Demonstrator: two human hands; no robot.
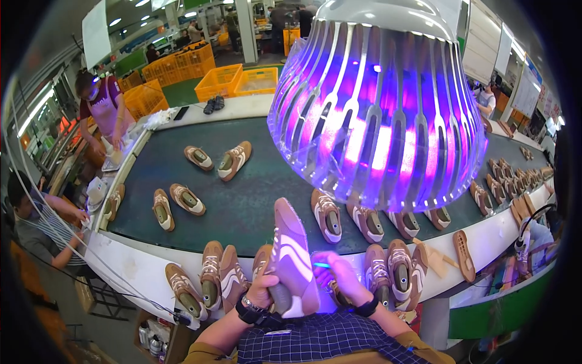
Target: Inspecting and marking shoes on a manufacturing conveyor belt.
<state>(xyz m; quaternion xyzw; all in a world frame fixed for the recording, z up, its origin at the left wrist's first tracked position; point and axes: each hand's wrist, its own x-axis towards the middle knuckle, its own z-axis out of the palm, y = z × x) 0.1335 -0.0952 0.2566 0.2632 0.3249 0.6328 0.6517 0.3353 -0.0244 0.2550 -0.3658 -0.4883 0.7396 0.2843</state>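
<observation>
My left hand (262, 290) grips a tan and white sneaker (291, 249) by its heel end, tilted up with its side toward me under purple light. My right hand (342, 278) holds a thin blue pen-like tool (322, 265) whose tip touches the sneaker's side. Both hands are over the white front edge (139, 267) of a dark conveyor belt. Several similar tan sneakers stand along that edge on both sides of my hands, such as one (211, 274) at my left and another (399, 270) at my right.
A large slotted lamp (376, 103) glowing purple hangs just above and ahead. The dark belt (254, 182) carries several more sneakers. Two people work at the left end (100, 109), (42, 224). Yellow crates (236, 79) stand behind. Loose soles (464, 255) lie at right.
</observation>
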